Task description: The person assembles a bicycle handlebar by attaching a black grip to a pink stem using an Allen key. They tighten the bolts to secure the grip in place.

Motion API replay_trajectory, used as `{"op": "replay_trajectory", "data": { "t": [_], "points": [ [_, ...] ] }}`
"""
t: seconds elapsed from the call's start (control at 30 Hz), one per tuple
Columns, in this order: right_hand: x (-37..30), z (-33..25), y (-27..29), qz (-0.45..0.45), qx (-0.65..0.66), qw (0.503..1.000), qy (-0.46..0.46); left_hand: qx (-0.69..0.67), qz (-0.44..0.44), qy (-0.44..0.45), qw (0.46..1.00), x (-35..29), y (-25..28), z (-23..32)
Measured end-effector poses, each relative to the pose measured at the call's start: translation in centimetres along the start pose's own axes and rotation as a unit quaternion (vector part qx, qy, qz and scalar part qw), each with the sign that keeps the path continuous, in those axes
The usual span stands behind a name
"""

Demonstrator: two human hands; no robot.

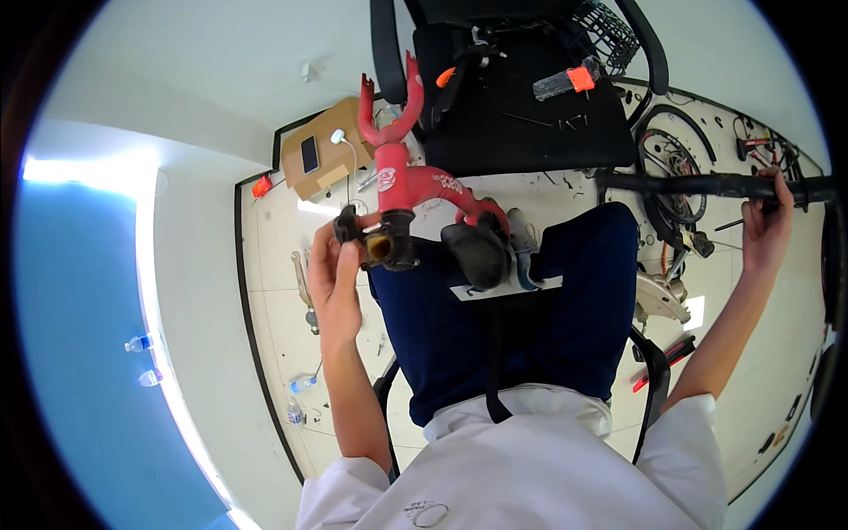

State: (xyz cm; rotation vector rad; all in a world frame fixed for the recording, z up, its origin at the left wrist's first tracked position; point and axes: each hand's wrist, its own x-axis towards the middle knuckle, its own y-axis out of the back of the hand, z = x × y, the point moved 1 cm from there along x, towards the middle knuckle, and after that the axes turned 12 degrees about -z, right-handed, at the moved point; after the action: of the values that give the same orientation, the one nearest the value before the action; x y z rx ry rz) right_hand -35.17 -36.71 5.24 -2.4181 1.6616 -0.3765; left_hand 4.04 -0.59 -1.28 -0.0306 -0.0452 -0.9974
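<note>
A small red bicycle frame (433, 187) with its forked end (389, 106) pointing away leans between my knees, its black saddle (478, 254) close to my lap. At its left front sits a black handlebar stem (400, 243) with a round opening. My left hand (334, 278) pinches a small black clamp piece (347, 224) beside that opening. Out to the right, my right hand (767, 221) is closed around a black handlebar (698, 185), held up level and apart from the frame. Its right end runs toward the picture's dark rim.
Ahead stands a black office chair (530, 146) bearing tools, screws and an orange-marked packet (580, 79). Left lies cardboard (322, 181) with a phone (310, 155). Wheels (673, 168), a red-black tool (662, 364) and loose parts are on the right floor; bottles (302, 384) and a wrench (300, 278) on the left.
</note>
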Motion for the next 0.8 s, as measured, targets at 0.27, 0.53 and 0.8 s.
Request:
{"op": "replay_trajectory", "data": {
  "t": [0.27,0.53,0.8],
  "points": [
    [3.4,7.2,9.4,-0.13,-0.472,0.863,-0.125,-0.062,0.054,-0.023,0.996,-0.7,-0.7,-0.8],
    [0.4,27.2,13.4,-0.34,-0.544,0.68,-0.355,-0.097,0.101,-0.034,0.99,0.8,-2.1,-1.0],
    [-4.1,49.3,21.6,-0.461,-0.553,0.609,-0.332,-0.086,0.254,-0.008,0.963,3.1,-4.6,-0.3]
  ]
}}
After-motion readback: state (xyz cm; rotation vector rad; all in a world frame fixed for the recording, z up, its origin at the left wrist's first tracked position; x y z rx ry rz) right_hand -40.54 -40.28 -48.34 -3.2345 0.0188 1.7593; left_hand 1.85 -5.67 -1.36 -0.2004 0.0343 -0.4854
